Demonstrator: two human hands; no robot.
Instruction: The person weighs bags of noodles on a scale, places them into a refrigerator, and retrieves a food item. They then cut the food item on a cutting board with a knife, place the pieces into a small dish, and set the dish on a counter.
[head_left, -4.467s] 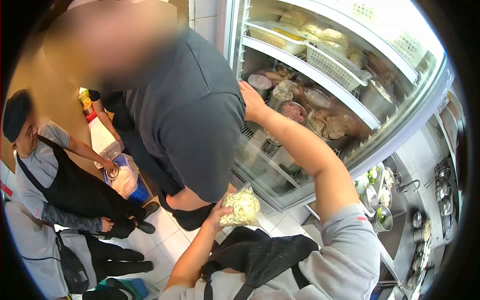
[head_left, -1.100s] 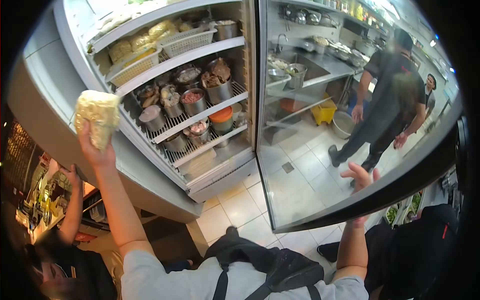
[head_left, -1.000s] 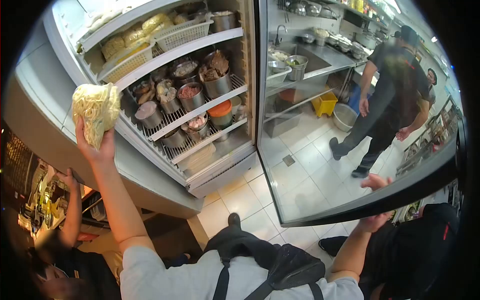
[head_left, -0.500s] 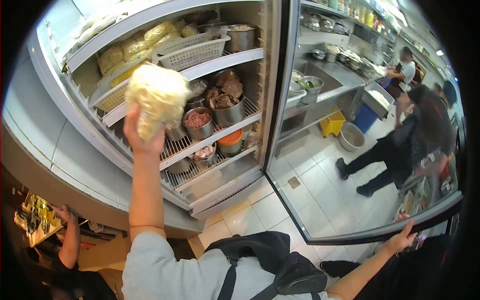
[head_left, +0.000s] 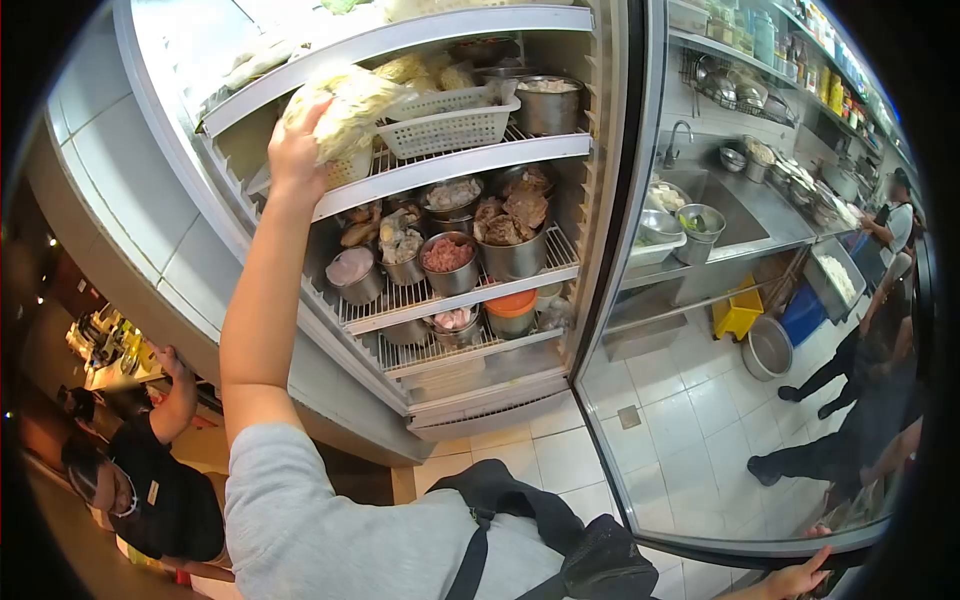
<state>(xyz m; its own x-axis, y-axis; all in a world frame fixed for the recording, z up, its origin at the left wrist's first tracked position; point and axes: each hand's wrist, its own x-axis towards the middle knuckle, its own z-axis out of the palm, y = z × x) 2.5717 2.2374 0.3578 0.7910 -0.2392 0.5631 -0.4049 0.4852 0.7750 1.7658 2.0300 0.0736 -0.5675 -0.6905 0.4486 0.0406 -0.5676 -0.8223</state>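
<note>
My left hand (head_left: 297, 155) is closed on a clear plastic bag of pale yellow noodles (head_left: 355, 105), at the upper shelf of an open upright fridge. Beside the bag stands a white perforated basket (head_left: 450, 132), with more yellow bags behind it. The bag hides part of another basket under it. At the lower right my right hand (head_left: 800, 579) grips the edge of the glass fridge door (head_left: 715, 547), its fingers partly cut off by the dark rim of the view.
Metal pots of meat, including a pot of minced meat (head_left: 448, 262), fill the middle shelf. An orange-lidded tub (head_left: 511, 312) sits lower. Through the door show a sink (head_left: 725, 210), a yellow bucket (head_left: 738, 308) and people. Another person (head_left: 160, 480) stands at lower left.
My left hand has carried the bag of noodles from in front of the shelves up to the upper shelf. My view has shifted; my right hand stays at the door's edge.
</note>
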